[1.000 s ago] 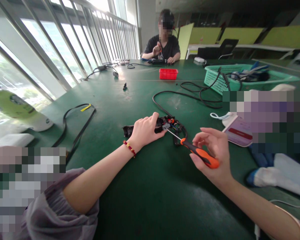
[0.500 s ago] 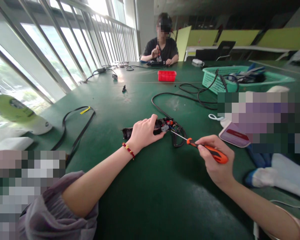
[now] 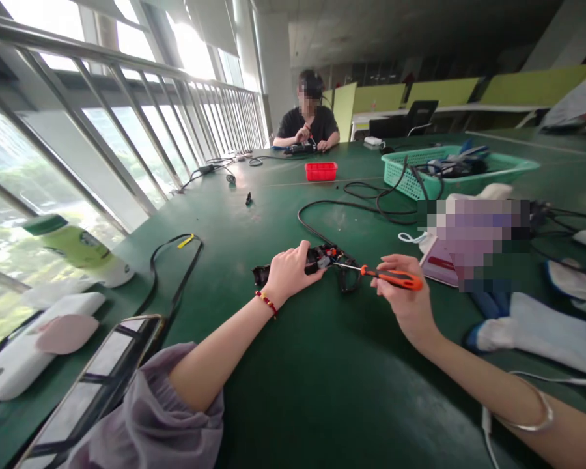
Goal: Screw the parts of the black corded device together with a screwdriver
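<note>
My left hand (image 3: 291,275) is closed around a black corded device (image 3: 317,258), pressing it against the green table (image 3: 293,378). The device's inner parts show at its right end: a grey block, red bits and thin wires. Between the fingers of my right hand (image 3: 410,299) is a screwdriver (image 3: 395,279) with an orange and black handle. Its shaft points left, and the tip reaches the exposed parts; whether it sits in a screw cannot be made out. A black loop of cable (image 3: 350,279) lies just below the device's right end.
Beyond are a red bin (image 3: 321,172), a green basket (image 3: 410,182) of tools and a black cord (image 3: 317,207). A phone (image 3: 102,378), a bottle (image 3: 78,247) and a strap (image 3: 178,286) lie left. White-and-blue gloves (image 3: 532,326) lie right. A person (image 3: 306,124) sits opposite.
The view has tilted up and shifted left, showing the phone at the left. The screwdriver lies more level, its tip still at the device. My left hand keeps its hold.
</note>
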`<state>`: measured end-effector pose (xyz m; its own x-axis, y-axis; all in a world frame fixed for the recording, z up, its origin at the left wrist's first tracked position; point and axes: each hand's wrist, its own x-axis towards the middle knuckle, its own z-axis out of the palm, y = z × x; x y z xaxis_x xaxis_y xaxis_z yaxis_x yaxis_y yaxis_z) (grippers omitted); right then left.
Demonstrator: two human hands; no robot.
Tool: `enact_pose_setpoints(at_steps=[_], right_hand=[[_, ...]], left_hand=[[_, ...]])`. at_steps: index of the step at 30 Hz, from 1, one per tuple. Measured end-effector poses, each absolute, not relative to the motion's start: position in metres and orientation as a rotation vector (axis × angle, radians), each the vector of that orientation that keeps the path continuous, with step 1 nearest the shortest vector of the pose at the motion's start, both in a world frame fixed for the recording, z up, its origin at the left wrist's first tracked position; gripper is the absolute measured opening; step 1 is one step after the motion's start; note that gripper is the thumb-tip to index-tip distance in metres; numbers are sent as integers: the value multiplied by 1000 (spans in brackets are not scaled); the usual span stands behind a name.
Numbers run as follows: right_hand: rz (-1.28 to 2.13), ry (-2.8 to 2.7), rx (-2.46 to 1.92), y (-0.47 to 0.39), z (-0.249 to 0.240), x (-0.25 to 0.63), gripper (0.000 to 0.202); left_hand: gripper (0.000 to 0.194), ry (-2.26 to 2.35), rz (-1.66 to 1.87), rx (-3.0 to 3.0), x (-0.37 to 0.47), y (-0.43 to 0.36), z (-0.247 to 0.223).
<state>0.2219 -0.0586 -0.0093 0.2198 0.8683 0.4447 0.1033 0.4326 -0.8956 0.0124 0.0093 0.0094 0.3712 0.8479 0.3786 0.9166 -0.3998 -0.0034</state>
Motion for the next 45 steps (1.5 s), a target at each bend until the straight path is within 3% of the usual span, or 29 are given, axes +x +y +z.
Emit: enact_pose_setpoints(at_steps=[7, 11, 15, 17, 21, 27, 32, 37, 39, 42, 45], right_hand=[[756, -1215, -1011, -62, -10, 218, 12], [702, -1167, -985, -64, -10, 213, 39], [747, -1196, -1010, -66, -10, 212, 18], [743, -1193, -1006, -65, -10, 212, 18], [665, -1168, -960, -61, -8, 214, 48], [676, -1265, -1141, -64, -7, 217, 20], [623, -1310, -994, -66, -7, 218, 42], [765, -1287, -1175, -67, -7, 217, 23], [743, -1247, -1181, -65, -7, 216, 27], [672, -1175, -1053, -62, -10, 217, 47], [717, -1176, -1093, -61, -12, 220, 41]], left_hand=[[46, -1576, -469, -2388, 14, 5, 9], [47, -1577, -480, -2382, 15, 5, 8], [48, -1576, -492, -2376, 14, 8, 5], [47, -1568, -509, -2374, 14, 9, 4], [46, -1580, -493, -2369, 13, 11, 4], [48, -1599, -472, -2391, 12, 13, 6], [49, -1604, -483, -2395, 11, 15, 5], [48, -1616, -483, -2406, 11, 16, 6], [48, -1615, -485, -2411, 11, 17, 6], [48, -1618, -484, -2416, 11, 17, 6], [47, -1620, -481, -2421, 11, 17, 6]])
